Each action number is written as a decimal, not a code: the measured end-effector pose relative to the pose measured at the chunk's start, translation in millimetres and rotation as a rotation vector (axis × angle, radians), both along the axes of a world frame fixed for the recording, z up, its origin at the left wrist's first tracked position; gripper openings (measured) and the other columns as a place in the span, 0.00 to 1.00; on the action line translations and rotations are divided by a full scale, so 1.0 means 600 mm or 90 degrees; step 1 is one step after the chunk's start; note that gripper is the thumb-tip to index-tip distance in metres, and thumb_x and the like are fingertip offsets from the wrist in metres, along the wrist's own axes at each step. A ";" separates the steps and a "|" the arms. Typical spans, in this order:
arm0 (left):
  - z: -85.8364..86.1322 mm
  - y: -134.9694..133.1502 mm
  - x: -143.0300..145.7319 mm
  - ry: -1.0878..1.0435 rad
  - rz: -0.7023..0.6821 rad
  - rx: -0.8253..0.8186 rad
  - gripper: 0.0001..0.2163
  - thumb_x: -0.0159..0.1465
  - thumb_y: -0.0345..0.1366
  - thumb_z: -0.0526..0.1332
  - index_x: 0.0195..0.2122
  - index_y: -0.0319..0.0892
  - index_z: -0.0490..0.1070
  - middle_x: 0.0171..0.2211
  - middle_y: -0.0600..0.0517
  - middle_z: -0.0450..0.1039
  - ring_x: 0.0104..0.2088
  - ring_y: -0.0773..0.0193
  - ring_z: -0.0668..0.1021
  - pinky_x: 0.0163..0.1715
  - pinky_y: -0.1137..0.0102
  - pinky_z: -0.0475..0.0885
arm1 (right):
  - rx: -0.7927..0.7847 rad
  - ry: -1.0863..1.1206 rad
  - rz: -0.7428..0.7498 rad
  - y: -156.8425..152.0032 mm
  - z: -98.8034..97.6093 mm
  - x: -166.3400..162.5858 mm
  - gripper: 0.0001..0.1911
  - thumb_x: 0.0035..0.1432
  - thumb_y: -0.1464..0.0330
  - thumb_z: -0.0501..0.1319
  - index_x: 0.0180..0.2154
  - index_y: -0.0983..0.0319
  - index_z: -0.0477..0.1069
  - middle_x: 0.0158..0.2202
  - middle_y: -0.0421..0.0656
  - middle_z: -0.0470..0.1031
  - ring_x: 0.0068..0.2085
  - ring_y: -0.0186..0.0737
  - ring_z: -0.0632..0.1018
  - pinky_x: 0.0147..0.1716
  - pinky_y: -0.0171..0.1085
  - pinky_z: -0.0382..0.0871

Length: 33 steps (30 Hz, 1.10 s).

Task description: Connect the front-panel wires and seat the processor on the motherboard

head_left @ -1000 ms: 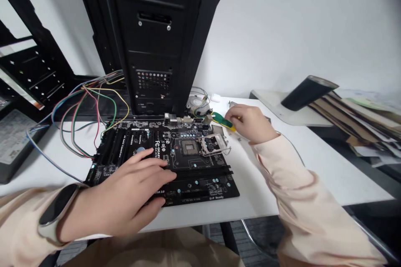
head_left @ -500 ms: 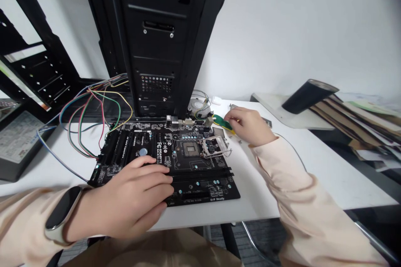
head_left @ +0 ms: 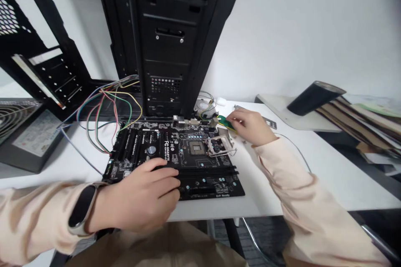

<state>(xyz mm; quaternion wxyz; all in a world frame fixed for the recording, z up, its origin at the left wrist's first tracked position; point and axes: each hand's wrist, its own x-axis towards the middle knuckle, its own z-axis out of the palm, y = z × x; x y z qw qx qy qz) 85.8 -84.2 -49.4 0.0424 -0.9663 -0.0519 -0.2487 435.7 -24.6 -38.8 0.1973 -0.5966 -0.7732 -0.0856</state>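
A black Gigabyte motherboard (head_left: 206, 185) lies flat on the white table (head_left: 266, 204), with its open CPU socket (head_left: 196, 148) bare and its metal retention bracket (head_left: 221, 146) raised beside it. My left hand (head_left: 145, 196) rests on the board's lower left part, fingers over the slots and holding nothing. Beyond the board's right corner, my right hand (head_left: 250, 127) pinches a green and yellow tool handle (head_left: 224, 122). The fingers hide most of the tool, and its tip does not show.
An upright black PC case (head_left: 169, 37) stands just behind the board, with coloured wires (head_left: 106, 106) trailing to its left. A CPU cooler fan (head_left: 204, 106) sits behind the board. A power supply (head_left: 28, 133) lies at left, and stacked papers (head_left: 360, 123) lie at right.
The whole scene has shifted right in the picture as my head turned, bringing more of the power supply into view. Both hands keep their places and hold as before.
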 end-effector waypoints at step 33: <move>0.057 0.075 -0.045 0.243 0.402 -0.043 0.10 0.59 0.24 0.51 0.34 0.38 0.71 0.31 0.46 0.76 0.33 0.54 0.78 0.33 0.62 0.66 | -0.036 0.109 0.445 0.009 -0.007 -0.297 0.15 0.56 0.74 0.58 0.46 0.68 0.71 0.43 0.51 0.77 0.44 0.43 0.77 0.46 0.42 0.72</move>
